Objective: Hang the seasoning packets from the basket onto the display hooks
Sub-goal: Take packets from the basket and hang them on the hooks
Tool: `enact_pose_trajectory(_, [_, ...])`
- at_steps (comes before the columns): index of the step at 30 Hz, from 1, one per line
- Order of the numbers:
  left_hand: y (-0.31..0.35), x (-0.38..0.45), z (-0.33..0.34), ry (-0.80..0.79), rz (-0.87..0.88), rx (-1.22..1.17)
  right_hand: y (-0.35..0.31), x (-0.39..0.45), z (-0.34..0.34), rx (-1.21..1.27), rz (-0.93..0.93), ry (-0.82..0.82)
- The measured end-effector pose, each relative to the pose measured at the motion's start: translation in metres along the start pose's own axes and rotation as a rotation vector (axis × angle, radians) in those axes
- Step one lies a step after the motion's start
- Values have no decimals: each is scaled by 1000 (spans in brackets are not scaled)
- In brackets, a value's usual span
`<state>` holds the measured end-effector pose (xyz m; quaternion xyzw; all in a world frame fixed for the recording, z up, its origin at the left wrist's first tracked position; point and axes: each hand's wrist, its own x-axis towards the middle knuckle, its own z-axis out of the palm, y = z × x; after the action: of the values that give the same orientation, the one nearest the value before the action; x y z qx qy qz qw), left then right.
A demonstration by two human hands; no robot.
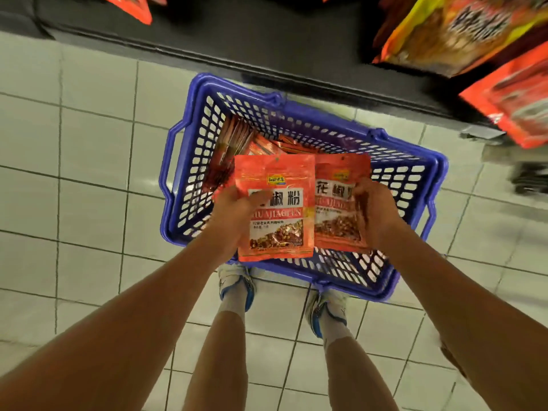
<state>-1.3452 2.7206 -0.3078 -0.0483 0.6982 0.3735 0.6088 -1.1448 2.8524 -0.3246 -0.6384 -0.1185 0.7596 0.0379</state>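
A blue plastic basket [296, 114] stands on the tiled floor in front of my feet. Several red seasoning packets [237, 137] lie inside it toward the far left. My left hand [234, 215] grips one red packet [281, 221] by its left edge, thumb across the label. My right hand [375, 212] grips a second red packet [335, 200] by its right edge. Both packets are held upright above the basket, side by side, the left one overlapping the right. Each has a small hang hole at its top.
A dark shelf base [237, 46] runs across the top. Larger red and orange packets [462, 31] hang from the display at top right, another red one [516, 96] below them, and some [130, 7] at top left. My shoes [237, 286] stand near the basket.
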Motion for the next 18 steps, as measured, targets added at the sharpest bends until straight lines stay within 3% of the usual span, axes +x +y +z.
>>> enact_pose_trajectory(5, [50,-76,14,-10,50,-81,-35,-96,32,-54,-45,-108])
enact_pose_trajectory(7, [79,-114,14,-27,65,-127,-52,-142,51,-90,-101,-68])
enact_pose_trajectory(11, [145,-204,13,-72,167,-149,-100,-249,79,-148,-372,11])
enact_pose_trajectory(18, [277,-396,13,-70,526,-115,-186,-475,115,-335,-895,-32])
